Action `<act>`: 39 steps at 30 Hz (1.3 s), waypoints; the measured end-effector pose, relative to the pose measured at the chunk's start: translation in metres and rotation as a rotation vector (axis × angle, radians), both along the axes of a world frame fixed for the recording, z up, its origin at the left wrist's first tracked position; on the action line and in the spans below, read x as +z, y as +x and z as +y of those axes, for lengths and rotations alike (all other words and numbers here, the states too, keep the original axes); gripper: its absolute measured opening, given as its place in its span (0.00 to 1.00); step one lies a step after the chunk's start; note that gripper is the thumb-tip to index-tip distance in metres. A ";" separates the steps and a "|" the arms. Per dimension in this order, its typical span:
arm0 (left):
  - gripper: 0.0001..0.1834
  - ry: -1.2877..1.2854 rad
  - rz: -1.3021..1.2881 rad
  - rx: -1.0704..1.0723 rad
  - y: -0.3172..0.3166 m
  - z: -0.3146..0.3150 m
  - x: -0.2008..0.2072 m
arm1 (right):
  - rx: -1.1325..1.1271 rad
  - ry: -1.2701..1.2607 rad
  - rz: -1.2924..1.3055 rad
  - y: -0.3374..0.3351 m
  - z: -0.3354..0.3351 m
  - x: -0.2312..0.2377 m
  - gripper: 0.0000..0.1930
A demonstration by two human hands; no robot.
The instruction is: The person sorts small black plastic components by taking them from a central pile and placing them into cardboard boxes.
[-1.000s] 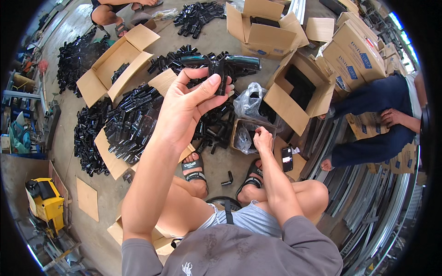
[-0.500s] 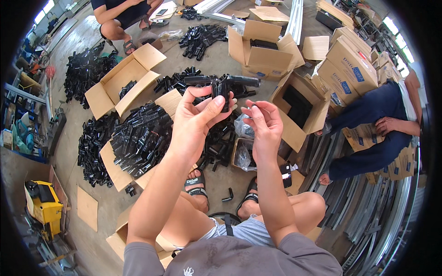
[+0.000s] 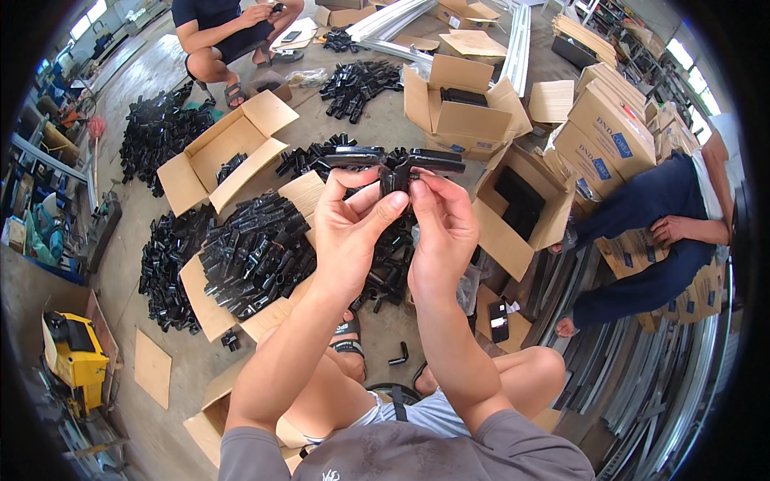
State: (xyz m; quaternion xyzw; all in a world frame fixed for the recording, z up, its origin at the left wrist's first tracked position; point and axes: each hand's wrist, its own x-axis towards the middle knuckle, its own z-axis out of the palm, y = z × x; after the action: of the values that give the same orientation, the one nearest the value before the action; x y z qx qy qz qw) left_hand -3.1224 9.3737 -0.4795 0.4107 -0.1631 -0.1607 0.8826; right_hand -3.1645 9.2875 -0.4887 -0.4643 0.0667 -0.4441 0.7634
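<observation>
Raised in front of me is a black, shiny T-shaped pipe fitting (image 3: 393,165), with arms reaching out to both sides. My left hand (image 3: 350,232) is closed round its stem, the thumb pressed on the near face. My right hand (image 3: 443,236) pinches a small dark piece, too small to identify, against the stem's right side. Below and behind my hands, many black fittings (image 3: 385,268) lie heaped on the floor, partly hidden by my wrists. One black elbow piece (image 3: 399,353) lies alone between my feet.
Black fittings (image 3: 255,250) are piled on opened cardboard at left. Open cartons (image 3: 525,188) stand at right and farther back. A phone (image 3: 499,321) lies near my right knee. A person (image 3: 642,216) sits at right beside metal bars (image 3: 618,353); another person (image 3: 228,36) squats far left.
My right hand has moved left and up, bringing its small dark piece against the fitting. Before, the hands were apart. The left hand still grips the fitting, which has turned slightly.
</observation>
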 end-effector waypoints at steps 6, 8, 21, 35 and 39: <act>0.18 0.003 -0.015 -0.029 -0.002 0.000 0.003 | -0.019 -0.024 -0.032 -0.004 -0.004 -0.001 0.08; 0.18 -0.012 -0.030 -0.030 -0.001 0.000 0.003 | -0.011 -0.005 -0.033 -0.003 -0.004 0.000 0.08; 0.20 0.009 -0.149 -0.007 0.001 0.000 0.000 | 0.091 0.083 0.015 -0.006 -0.008 0.006 0.10; 0.19 -0.032 -0.125 0.000 -0.005 -0.006 -0.001 | 0.080 0.061 -0.032 -0.007 -0.008 -0.003 0.09; 0.18 -0.029 -0.127 0.002 -0.005 -0.006 -0.001 | 0.077 0.052 -0.022 -0.009 -0.009 -0.002 0.09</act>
State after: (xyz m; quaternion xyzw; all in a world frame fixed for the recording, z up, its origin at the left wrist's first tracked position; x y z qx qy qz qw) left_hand -3.1275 9.3678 -0.4801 0.4076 -0.2204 -0.1310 0.8764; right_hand -3.1732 9.2789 -0.4902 -0.4415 0.0519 -0.4178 0.7923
